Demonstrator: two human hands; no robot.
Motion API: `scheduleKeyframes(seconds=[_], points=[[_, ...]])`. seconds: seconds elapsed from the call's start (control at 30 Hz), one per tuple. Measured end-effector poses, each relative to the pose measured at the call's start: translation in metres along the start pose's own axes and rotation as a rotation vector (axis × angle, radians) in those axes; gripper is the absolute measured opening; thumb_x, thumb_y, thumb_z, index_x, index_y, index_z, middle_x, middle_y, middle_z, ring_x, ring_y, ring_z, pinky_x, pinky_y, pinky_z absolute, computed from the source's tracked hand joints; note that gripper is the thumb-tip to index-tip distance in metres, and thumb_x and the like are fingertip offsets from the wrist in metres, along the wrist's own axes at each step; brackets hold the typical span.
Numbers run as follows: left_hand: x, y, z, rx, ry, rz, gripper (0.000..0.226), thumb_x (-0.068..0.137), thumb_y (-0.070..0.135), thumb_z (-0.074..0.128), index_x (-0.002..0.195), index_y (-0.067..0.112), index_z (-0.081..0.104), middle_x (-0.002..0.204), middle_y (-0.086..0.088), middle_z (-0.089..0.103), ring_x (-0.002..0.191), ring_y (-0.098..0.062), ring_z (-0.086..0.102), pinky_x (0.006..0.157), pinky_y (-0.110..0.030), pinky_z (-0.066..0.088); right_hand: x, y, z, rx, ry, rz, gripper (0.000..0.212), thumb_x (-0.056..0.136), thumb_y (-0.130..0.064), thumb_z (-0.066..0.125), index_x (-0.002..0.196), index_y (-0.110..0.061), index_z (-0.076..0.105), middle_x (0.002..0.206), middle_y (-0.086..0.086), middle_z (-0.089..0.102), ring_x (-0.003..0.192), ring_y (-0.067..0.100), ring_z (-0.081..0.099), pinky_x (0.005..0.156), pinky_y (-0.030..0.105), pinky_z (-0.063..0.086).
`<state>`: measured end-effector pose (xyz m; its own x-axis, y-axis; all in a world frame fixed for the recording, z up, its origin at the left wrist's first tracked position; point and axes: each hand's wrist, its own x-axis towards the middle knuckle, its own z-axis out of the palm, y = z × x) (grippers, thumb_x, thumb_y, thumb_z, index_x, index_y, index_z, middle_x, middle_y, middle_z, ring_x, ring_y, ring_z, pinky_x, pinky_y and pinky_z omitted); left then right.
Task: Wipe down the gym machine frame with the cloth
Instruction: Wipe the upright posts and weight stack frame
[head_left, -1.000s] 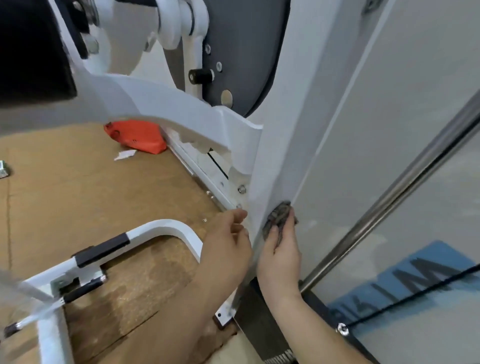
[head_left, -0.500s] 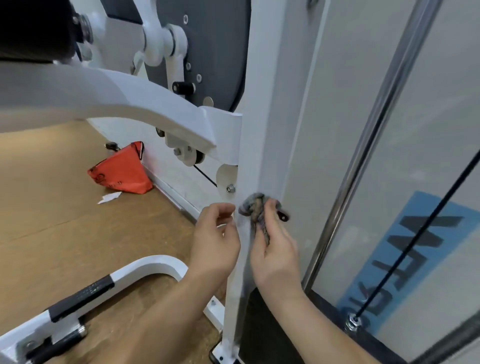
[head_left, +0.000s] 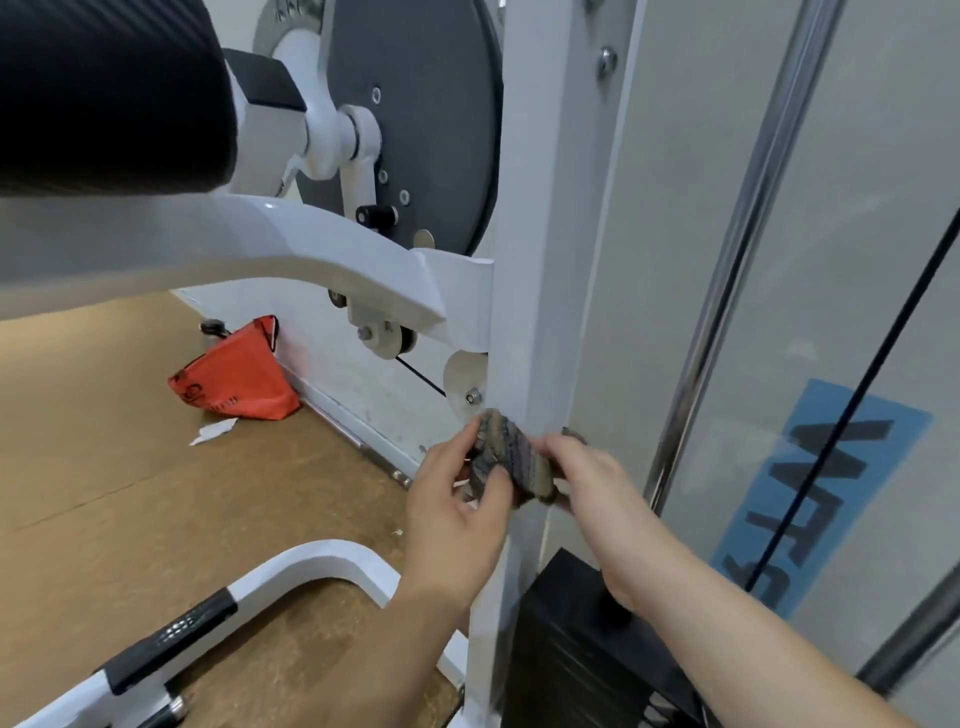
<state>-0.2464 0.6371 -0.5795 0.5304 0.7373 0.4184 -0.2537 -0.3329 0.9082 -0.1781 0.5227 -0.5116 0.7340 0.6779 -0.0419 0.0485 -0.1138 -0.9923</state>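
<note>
The cloth (head_left: 511, 460), a striped grey rag, lies across the near face of the white upright post (head_left: 524, 260) of the machine frame. It sits low down, just below the small pulley (head_left: 464, 385) and the joint where the curved white arm (head_left: 270, 244) meets the post. My left hand (head_left: 454, 519) pinches the cloth's left end between thumb and fingers. My right hand (head_left: 597, 486) grips its right end, with the fingers curled toward the far side of the post, where a scrap of cloth shows. Both hands are closed on the one cloth, close together, with the post between them.

I judge this to be the middle of the job: I am working on the upright with the cloth strapped round it. Only this low stretch is under the cloth. I cannot tell whether the post above, the curved arm or the white tube (head_left: 322, 564) near the floor at lower left are already clean.

The next move, as I see it, calls for pulling the cloth taut against the post and sliding both hands together along it. That could be up toward the joint or down toward the black weight stack (head_left: 571, 654). I should mind the pulley bolt on the left, and the chrome rod (head_left: 727, 270) and black cable (head_left: 857, 395) on the right, where the cloth could snag.
</note>
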Motion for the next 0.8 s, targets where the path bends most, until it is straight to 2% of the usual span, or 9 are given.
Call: scheduleKeyframes(seconds=[0.1, 0.17, 0.27, 0.43, 0.5, 0.57, 0.6, 0.7, 0.8], points=[[0.027, 0.025, -0.011, 0.122, 0.115, 0.17, 0.052, 0.09, 0.01, 0.071, 0.135, 0.034, 0.061, 0.121, 0.02, 0.062, 0.116, -0.001, 0.06, 0.097, -0.019, 0.05, 0.015, -0.005, -0.008, -0.239, 0.4, -0.323, 0.021, 0.106, -0.026, 0.051, 0.122, -0.034, 0.063, 0.116, -0.013, 0.063, 0.102, -0.006, 0.059, 0.071, 0.005, 0.045], [0.053, 0.046, -0.012, 0.227, 0.16, 0.376, 0.048, 0.089, 0.006, 0.07, 0.132, 0.027, 0.063, 0.12, 0.011, 0.06, 0.112, -0.003, 0.059, 0.093, -0.019, 0.049, 0.027, -0.015, -0.016, -0.265, 0.416, -0.421, 0.023, 0.105, -0.026, 0.053, 0.126, -0.033, 0.062, 0.121, -0.012, 0.061, 0.107, -0.004, 0.058, 0.078, 0.009, 0.05], [0.082, 0.059, 0.007, 0.358, 0.204, 0.609, 0.039, 0.09, 0.007, 0.068, 0.129, 0.009, 0.068, 0.125, -0.006, 0.057, 0.114, -0.017, 0.057, 0.097, -0.024, 0.049, 0.041, -0.029, -0.023, -0.422, 0.396, -0.487, 0.031, 0.106, -0.029, 0.053, 0.136, -0.026, 0.059, 0.129, -0.01, 0.055, 0.118, 0.009, 0.058, 0.105, 0.031, 0.049], [0.06, 0.004, 0.024, 0.342, 0.183, 0.582, 0.033, 0.094, 0.014, 0.069, 0.127, 0.01, 0.064, 0.115, -0.004, 0.051, 0.102, -0.022, 0.059, 0.089, -0.031, 0.053, 0.04, -0.012, -0.031, -0.67, 0.327, -0.552, 0.039, 0.107, -0.025, 0.048, 0.145, -0.016, 0.051, 0.136, -0.004, 0.051, 0.122, 0.01, 0.054, 0.104, 0.032, 0.047], [0.035, -0.022, 0.018, 0.394, 0.107, 0.535, 0.036, 0.094, 0.008, 0.071, 0.127, 0.016, 0.06, 0.116, -0.002, 0.049, 0.101, -0.018, 0.059, 0.088, -0.033, 0.053, 0.035, 0.003, -0.035, -0.889, 0.333, -0.649, 0.03, 0.103, -0.024, 0.054, 0.131, -0.015, 0.061, 0.121, -0.001, 0.058, 0.106, 0.014, 0.06, 0.086, 0.033, 0.049], [0.029, -0.027, 0.013, 0.39, 0.04, 0.485, 0.038, 0.092, 0.003, 0.072, 0.126, 0.016, 0.061, 0.117, -0.001, 0.049, 0.103, -0.015, 0.059, 0.091, -0.032, 0.052, 0.033, 0.011, -0.038, -1.3, 0.315, -0.741, 0.011, 0.089, -0.026, 0.073, 0.082, -0.019, 0.068, 0.082, 0.001, 0.063, 0.069, 0.022, 0.062, 0.064, 0.032, 0.04], [0.032, -0.023, 0.011, 0.377, 0.032, 0.473, 0.036, 0.092, 0.001, 0.071, 0.125, 0.013, 0.063, 0.118, -0.001, 0.05, 0.106, -0.014, 0.059, 0.095, -0.03, 0.051, 0.032, 0.015, -0.039, -1.566, 0.247, -0.666, 0.03, 0.081, -0.029, 0.079, 0.061, -0.023, 0.057, 0.066, -0.001, 0.059, 0.053, 0.024, 0.053, 0.063, 0.033, 0.032], [0.053, 0.001, 0.01, 0.329, 0.091, 0.512, 0.034, 0.092, -0.004, 0.068, 0.124, 0.007, 0.066, 0.121, -0.001, 0.05, 0.111, -0.014, 0.058, 0.101, -0.018, 0.046, 0.032, 0.033, -0.054, -2.019, -0.081, -0.507, 0.042, 0.086, -0.029, 0.075, 0.054, -0.025, 0.048, 0.055, 0.0, 0.058, 0.054, 0.019, 0.047, 0.069, 0.041, 0.012], [0.049, -0.013, 0.015, 0.371, 0.127, 0.528, 0.036, 0.093, -0.002, 0.068, 0.126, 0.012, 0.063, 0.119, -0.001, 0.049, 0.106, -0.018, 0.058, 0.096, -0.022, 0.048, 0.038, 0.042, -0.067, -2.024, -0.17, -0.574, 0.038, 0.073, -0.019, 0.089, 0.052, -0.02, 0.058, 0.037, 0.004, 0.042, 0.043, 0.016, 0.038, 0.066, 0.041, 0.013]])
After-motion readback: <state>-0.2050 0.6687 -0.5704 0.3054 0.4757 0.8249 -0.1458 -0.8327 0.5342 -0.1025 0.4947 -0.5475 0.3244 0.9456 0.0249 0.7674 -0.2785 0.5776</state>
